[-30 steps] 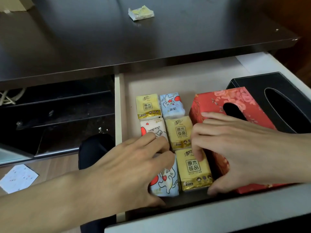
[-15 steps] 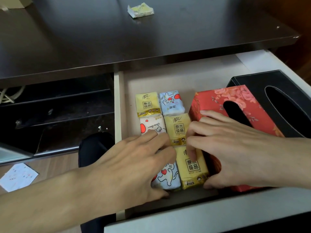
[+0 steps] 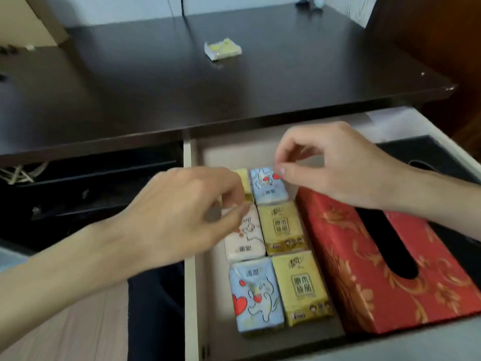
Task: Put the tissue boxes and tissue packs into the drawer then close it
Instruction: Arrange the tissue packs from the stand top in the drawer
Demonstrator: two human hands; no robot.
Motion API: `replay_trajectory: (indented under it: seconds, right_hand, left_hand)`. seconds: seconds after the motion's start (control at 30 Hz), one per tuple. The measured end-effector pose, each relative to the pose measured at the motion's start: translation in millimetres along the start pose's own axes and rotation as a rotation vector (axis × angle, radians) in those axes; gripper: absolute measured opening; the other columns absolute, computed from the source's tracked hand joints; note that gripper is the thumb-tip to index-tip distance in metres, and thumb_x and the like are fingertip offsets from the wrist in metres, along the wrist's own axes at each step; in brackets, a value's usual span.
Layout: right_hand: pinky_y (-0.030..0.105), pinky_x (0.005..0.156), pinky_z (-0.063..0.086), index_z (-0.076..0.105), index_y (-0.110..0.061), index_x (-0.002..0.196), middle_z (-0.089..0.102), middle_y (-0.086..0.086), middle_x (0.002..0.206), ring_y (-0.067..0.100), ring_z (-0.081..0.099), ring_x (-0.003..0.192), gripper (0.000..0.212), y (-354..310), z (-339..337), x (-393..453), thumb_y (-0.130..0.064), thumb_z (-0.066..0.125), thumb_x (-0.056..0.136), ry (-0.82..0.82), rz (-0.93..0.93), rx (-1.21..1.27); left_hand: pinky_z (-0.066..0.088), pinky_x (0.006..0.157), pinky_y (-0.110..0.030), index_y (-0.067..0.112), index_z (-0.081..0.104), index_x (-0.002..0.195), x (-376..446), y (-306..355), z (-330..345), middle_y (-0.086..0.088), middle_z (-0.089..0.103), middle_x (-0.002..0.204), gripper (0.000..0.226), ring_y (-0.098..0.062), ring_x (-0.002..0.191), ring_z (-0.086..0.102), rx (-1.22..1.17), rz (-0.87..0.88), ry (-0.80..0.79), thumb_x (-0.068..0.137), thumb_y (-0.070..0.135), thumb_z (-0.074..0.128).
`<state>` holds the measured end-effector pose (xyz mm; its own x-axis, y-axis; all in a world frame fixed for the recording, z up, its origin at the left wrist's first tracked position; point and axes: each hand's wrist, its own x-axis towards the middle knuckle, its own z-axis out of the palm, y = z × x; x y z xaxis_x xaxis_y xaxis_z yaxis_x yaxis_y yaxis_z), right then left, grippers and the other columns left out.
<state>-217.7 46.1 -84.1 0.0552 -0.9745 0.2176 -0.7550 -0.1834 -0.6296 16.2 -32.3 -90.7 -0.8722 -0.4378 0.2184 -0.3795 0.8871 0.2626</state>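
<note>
The white drawer [image 3: 188, 282] stands pulled out under the dark desk [image 3: 234, 95]. Inside lie several small tissue packs in two columns: blue [image 3: 268, 188], yellow [image 3: 282, 227] and yellow [image 3: 302, 285] on the right, a half-hidden yellow one [image 3: 246, 181], white [image 3: 244, 241] and blue [image 3: 253, 295] on the left. A red floral tissue box [image 3: 351, 269] sits beside them, with a black tissue box [image 3: 442, 157] further right. My left hand [image 3: 177, 214] hovers over the left column, fingers loosely curled. My right hand [image 3: 335, 162] hovers above the far blue pack. One yellow pack [image 3: 222, 49] lies on the desk.
A cardboard box [image 3: 33, 22] stands at the desk's back left. Cables [image 3: 20, 173] hang in the open dark shelf space left of the drawer. A dark object [image 3: 156, 308] sits below, over the wooden floor [image 3: 78, 334].
Both hands lifted off the packs and the red box and moved toward the back of the drawer. The view tilted up, showing more of the desk.
</note>
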Motion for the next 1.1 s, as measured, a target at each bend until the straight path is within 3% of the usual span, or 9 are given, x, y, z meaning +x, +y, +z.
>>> replay_trajectory:
  seconds: [0.17,0.3,0.53,0.63,0.73,0.8,0.9,1.0,1.1]
  right_hand:
    - [0.039,0.081,0.056,0.073,-0.017,0.081,0.076,-0.003,0.079,0.014,0.070,0.076,0.008,18,-20,106,-0.018,0.068,0.087,0.216,0.070,0.001]
    - [0.044,0.087,0.058,0.076,-0.013,0.087,0.076,-0.006,0.079,0.018,0.073,0.084,0.016,39,-32,198,-0.019,0.061,0.087,0.286,0.221,0.001]
    - [0.041,0.106,0.045,0.062,-0.009,0.132,0.058,0.015,0.141,0.034,0.048,0.133,0.061,76,-4,304,-0.053,0.063,0.091,0.176,0.578,-0.105]
    - [0.042,0.110,0.035,0.054,-0.013,0.139,0.045,0.016,0.151,0.034,0.031,0.145,0.082,77,9,321,-0.070,0.063,0.081,0.126,0.633,-0.310]
    - [0.036,0.096,0.043,0.059,-0.012,0.128,0.058,0.013,0.137,0.031,0.049,0.130,0.067,75,8,321,-0.051,0.079,0.078,0.158,0.593,-0.196]
    - [0.033,0.081,0.054,0.066,-0.014,0.111,0.070,0.013,0.120,0.022,0.067,0.101,0.037,73,3,314,-0.031,0.082,0.081,0.246,0.502,0.095]
    - [0.024,0.063,0.057,0.067,-0.018,0.098,0.075,0.006,0.082,0.007,0.066,0.059,0.015,52,-11,268,-0.020,0.078,0.090,0.288,0.381,0.426]
    - [0.025,0.069,0.059,0.072,-0.012,0.104,0.075,0.002,0.075,0.008,0.070,0.064,0.013,32,-29,198,-0.022,0.073,0.095,0.145,0.301,0.540]
    - [0.029,0.074,0.061,0.072,-0.003,0.105,0.076,0.017,0.090,0.020,0.072,0.079,0.014,25,-44,120,-0.014,0.065,0.099,-0.112,0.279,0.528]
  left_hand:
    - [0.052,0.063,-0.039,0.029,0.062,0.077,62,-60,-28,0.014,0.060,0.063,0.016,-0.009,0.063,0.058,0.018,-0.197,0.207,0.088,0.040,0.056]
    - [0.053,0.076,-0.043,0.026,0.066,0.082,102,-103,-43,0.008,0.068,0.075,0.013,-0.024,0.078,0.064,0.018,-0.384,0.235,0.087,0.034,0.057]
    - [0.052,0.070,-0.038,0.033,0.059,0.087,78,-89,-18,0.016,0.062,0.083,0.003,-0.007,0.075,0.056,-0.059,-0.313,0.265,0.085,0.033,0.060]
    - [0.051,0.072,-0.038,0.031,0.059,0.096,61,-76,-9,0.015,0.060,0.091,0.009,-0.006,0.083,0.055,-0.059,-0.225,0.307,0.087,0.029,0.062]
    - [0.052,0.071,-0.040,0.029,0.059,0.099,48,-63,-6,0.014,0.060,0.092,0.012,-0.008,0.086,0.057,-0.083,-0.170,0.264,0.088,0.028,0.062]
    - [0.051,0.072,-0.039,0.029,0.059,0.100,41,-58,-3,0.015,0.059,0.092,0.013,-0.007,0.085,0.056,-0.080,-0.157,0.200,0.088,0.031,0.063]
    - [0.050,0.075,-0.032,0.033,0.058,0.108,31,-49,12,0.017,0.057,0.103,0.022,-0.005,0.094,0.054,-0.050,-0.131,0.019,0.089,0.043,0.061]
    - [0.042,0.080,-0.023,0.033,0.057,0.119,26,-46,27,0.018,0.053,0.120,0.035,-0.005,0.107,0.050,0.058,-0.074,-0.093,0.089,0.051,0.056]
    - [0.044,0.091,-0.030,0.031,0.058,0.123,26,-47,33,0.013,0.051,0.131,0.043,-0.009,0.114,0.048,0.117,-0.037,-0.142,0.089,0.056,0.055]
